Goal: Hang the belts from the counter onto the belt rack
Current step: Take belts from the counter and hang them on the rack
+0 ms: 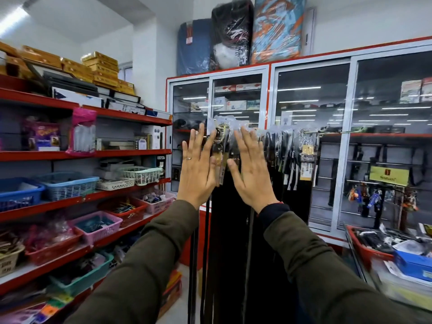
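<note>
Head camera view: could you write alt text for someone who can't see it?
Two open hands, left and right, reach flat toward packaged dark belts hanging from a rack before glass cabinets. Red shelves with baskets stand left.

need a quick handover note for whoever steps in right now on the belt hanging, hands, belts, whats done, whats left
Left hand: open, fingers spread, holding nothing, raised in front of the hanging belts.
Right hand: open, empty, raised beside the left.
Belts: a dense row already hangs from the belt rack, with packaged buckles at the top and straps hanging down.
Counter: only a cluttered corner shows at lower right; I cannot tell whether belts remain there.
Done: many belts hung.
Left: check the counter and hang any that remain.
</note>
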A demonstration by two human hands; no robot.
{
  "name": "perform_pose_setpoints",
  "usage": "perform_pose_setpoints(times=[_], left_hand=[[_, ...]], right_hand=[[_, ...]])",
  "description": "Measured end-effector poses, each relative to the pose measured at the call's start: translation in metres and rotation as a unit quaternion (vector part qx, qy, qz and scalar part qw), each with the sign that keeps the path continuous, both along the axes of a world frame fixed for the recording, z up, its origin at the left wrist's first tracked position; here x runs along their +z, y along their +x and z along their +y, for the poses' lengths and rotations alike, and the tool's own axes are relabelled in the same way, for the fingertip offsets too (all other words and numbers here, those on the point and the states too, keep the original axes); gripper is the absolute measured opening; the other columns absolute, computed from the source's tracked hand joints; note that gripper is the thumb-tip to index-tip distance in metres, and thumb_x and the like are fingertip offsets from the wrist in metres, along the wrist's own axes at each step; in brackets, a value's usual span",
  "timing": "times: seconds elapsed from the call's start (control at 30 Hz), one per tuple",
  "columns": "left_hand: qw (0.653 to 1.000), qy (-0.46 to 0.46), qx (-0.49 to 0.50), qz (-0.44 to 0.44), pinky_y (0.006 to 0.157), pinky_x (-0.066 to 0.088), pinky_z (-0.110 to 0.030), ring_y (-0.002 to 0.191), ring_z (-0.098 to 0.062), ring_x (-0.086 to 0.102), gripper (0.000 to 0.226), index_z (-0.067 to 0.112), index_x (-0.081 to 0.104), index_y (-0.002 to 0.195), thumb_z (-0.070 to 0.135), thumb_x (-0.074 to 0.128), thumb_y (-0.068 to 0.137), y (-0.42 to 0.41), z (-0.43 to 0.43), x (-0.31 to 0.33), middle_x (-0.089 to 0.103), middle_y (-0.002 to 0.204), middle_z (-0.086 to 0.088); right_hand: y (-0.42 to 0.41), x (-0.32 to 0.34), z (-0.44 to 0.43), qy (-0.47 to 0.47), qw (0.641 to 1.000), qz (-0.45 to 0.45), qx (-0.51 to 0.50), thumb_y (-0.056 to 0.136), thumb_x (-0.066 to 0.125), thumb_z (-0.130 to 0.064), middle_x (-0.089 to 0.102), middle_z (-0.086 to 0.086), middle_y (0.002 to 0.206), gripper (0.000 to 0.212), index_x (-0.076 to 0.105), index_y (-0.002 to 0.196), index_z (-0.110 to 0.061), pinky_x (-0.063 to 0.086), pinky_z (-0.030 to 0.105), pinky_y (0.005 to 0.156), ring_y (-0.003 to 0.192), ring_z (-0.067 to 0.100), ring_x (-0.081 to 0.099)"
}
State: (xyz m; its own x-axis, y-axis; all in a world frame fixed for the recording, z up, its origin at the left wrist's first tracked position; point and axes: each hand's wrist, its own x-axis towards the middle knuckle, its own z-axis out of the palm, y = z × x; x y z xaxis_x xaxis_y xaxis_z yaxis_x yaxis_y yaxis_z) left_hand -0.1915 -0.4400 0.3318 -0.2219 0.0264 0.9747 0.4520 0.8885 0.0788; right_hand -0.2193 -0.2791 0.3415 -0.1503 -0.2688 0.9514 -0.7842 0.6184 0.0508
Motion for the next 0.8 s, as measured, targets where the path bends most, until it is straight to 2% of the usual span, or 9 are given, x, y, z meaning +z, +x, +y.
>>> perform_pose_setpoints(times=[0.13,0.23,0.37,0.53,0.7,0.8], left_hand=[[0.998,-0.038,-0.032,-0.043,0.128,0.01,-0.053,0.159,-0.02,-0.005,0.061,0.022,0.011,0.161,0.02,0.035,0.104,-0.011,-0.017,-0.005,0.004,0.171,0.002],[0.994,-0.078,-0.042,-0.071,0.128,0.016,-0.05,0.159,-0.021,-0.005,0.06,0.016,0.013,0.16,0.023,0.035,0.105,-0.023,-0.016,-0.005,0.007,0.171,-0.002],[0.991,-0.081,-0.031,-0.106,0.128,0.016,-0.049,0.159,-0.023,-0.003,0.061,0.013,0.012,0.16,0.023,0.036,0.104,-0.036,-0.006,-0.005,0.004,0.171,-0.004],[0.992,-0.065,-0.019,-0.102,0.128,0.014,-0.048,0.159,-0.023,-0.002,0.063,0.015,0.01,0.16,0.02,0.037,0.104,-0.042,0.001,-0.012,0.003,0.171,-0.003],[0.989,-0.056,0.053,-0.124,0.129,0.006,-0.048,0.159,-0.022,-0.005,0.067,0.018,0.004,0.161,0.02,0.034,0.101,-0.032,0.013,-0.025,-0.003,0.171,-0.002],[0.986,-0.079,0.111,-0.1,0.129,0.004,-0.05,0.158,-0.026,-0.003,0.07,0.015,0.005,0.161,0.021,0.035,0.098,-0.022,0.03,-0.035,-0.002,0.171,-0.006]], right_hand=[[-0.008,-0.005,-0.021,0.054,0.997,-0.021,-0.053,0.105,0.038,-0.035,0.007,-0.003,0.17,0.063,0.013,0.161,-0.021,0.013,0.049,0.127,0.159,0.019,-0.002],[-0.018,-0.007,-0.023,0.058,0.994,-0.037,-0.09,0.104,0.035,-0.036,0.004,-0.007,0.17,0.063,0.01,0.161,-0.024,0.013,0.049,0.127,0.159,0.019,-0.003],[-0.03,-0.007,-0.018,0.053,0.988,-0.074,-0.125,0.103,0.034,-0.036,0.003,-0.01,0.17,0.064,0.008,0.161,-0.029,0.014,0.05,0.127,0.159,0.018,-0.003],[-0.032,-0.013,-0.022,0.046,0.988,-0.092,-0.119,0.103,0.034,-0.034,0.001,-0.01,0.17,0.064,0.007,0.161,-0.029,0.013,0.05,0.127,0.159,0.018,-0.003],[-0.012,-0.025,-0.01,0.096,0.978,-0.121,-0.138,0.101,0.037,-0.033,0.002,-0.008,0.17,0.066,0.009,0.161,-0.026,0.013,0.051,0.127,0.159,0.02,-0.002],[0.006,-0.032,0.013,0.118,0.977,-0.105,-0.144,0.102,0.038,-0.028,0.007,-0.006,0.17,0.063,0.015,0.16,-0.023,0.012,0.052,0.126,0.159,0.019,-0.001]])
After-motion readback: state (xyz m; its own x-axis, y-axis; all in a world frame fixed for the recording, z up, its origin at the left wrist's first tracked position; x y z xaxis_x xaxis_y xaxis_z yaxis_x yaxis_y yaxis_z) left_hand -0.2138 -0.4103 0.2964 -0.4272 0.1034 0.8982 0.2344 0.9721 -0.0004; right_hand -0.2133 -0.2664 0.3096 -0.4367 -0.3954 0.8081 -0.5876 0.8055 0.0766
